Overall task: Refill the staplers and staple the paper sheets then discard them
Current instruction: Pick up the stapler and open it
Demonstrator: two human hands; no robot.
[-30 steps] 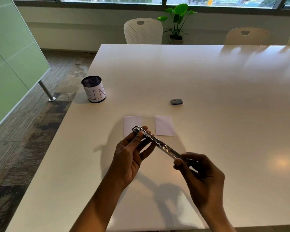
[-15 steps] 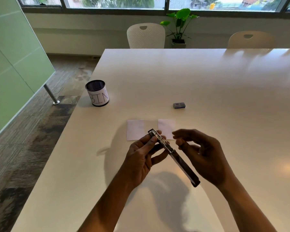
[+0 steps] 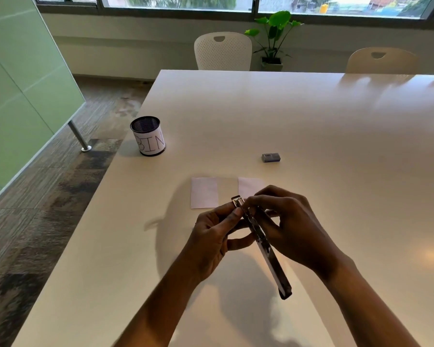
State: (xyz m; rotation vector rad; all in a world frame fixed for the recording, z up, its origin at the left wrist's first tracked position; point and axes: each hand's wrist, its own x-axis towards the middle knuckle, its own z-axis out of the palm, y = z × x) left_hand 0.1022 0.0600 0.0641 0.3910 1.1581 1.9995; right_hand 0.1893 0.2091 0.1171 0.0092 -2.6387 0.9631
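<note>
Your left hand (image 3: 214, 235) grips the unfolded stapler (image 3: 273, 264) near its metal front end, above the table (image 3: 311, 116). Your right hand (image 3: 295, 227) pinches that same end with curled fingers. Two paper sheets (image 3: 204, 192) lie just beyond, with the staple box (image 3: 270, 157) and bin (image 3: 148, 137) farther off.

White chair (image 3: 223, 52), beige chair (image 3: 381, 61), potted plant (image 3: 278, 20) beyond white table (image 3: 311, 116)

Bare left hand (image 3: 211, 237), bare right hand (image 3: 295, 229), bare forearms (image 3: 161, 305)

Right hand (image 3: 290, 225) hides near half of right paper sheet (image 3: 248, 186); staple box (image 3: 270, 157) label too small to read.
</note>
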